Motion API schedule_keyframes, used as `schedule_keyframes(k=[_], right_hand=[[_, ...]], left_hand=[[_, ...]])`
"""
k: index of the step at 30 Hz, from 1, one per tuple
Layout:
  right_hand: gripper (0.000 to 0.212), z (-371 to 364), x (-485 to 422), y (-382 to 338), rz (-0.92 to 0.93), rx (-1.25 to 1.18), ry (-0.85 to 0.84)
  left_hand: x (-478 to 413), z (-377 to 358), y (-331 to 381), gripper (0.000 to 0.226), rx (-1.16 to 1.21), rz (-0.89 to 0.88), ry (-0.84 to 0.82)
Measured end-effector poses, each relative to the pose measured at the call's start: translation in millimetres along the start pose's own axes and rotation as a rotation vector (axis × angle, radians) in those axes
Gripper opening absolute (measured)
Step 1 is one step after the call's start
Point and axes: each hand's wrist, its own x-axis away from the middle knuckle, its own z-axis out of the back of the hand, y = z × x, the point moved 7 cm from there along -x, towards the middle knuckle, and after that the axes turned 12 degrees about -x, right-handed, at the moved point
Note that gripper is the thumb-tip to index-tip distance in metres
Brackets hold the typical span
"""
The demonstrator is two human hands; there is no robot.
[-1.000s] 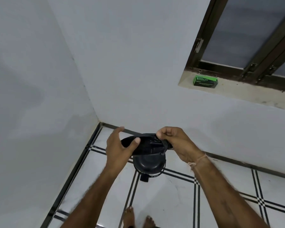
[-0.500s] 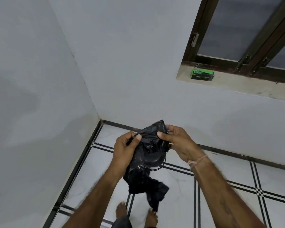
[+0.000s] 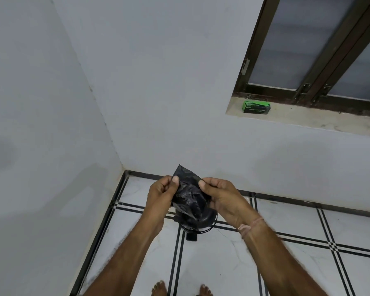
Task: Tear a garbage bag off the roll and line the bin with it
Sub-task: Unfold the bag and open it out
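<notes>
Crumpled bag point(image 3: 187, 193) is pinched near its top by L hand point(image 3: 160, 195) & R hand point(image 3: 220, 197), held over bin point(image 3: 205, 221). Risk, as judged: thin film could be torn if layers are pulled hard w/o the mouth found; if a pinch slips, bag is dropped.

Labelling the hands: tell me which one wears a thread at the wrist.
The right hand: a pale thread circles its wrist; the left hand has a bare wrist. Both pinch the black garbage bag.
</notes>
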Motion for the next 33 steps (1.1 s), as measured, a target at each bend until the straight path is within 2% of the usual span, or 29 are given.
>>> schedule_keyframes(k=[6,15,21,24,25,28,33], right_hand=[[0.019,-7.0,-1.3,14.5,-0.027,-0.026,0.100],[0.022,-20.7,4.2,15.0,0.017,0.006,0.072],[0.011,-21.0,-1.8,12.3,0.032,-0.008,0.049],[0.017,-17.5,-6.7,13.2,0.031,0.002,0.097],[0.019,-16.0,-9.0,12.8,0.026,0.014,0.115],[0.023,-16.6,-14.0,10.8,0.012,-0.021,0.157],[0.006,-17.7,-16.2,4.1,0.007,-0.180,0.052]], left_hand=[[-10.9,13.1,-13.7,0.026,0.020,0.075,-0.063],[-16.4,9.7,-10.2,0.035,0.205,0.187,-0.154],[-18.4,19.9,-12.8,0.031,0.217,0.220,-0.005],[-13.2,32.1,-7.9,0.028,-0.103,0.058,0.288],[-9.8,27.8,-1.6,0.026,-0.148,-0.018,0.288],[-1.0,-7.5,11.0,0.029,0.000,-0.076,0.033],[-9.2,-19.9,7.3,0.036,0.152,0.010,0.044]])
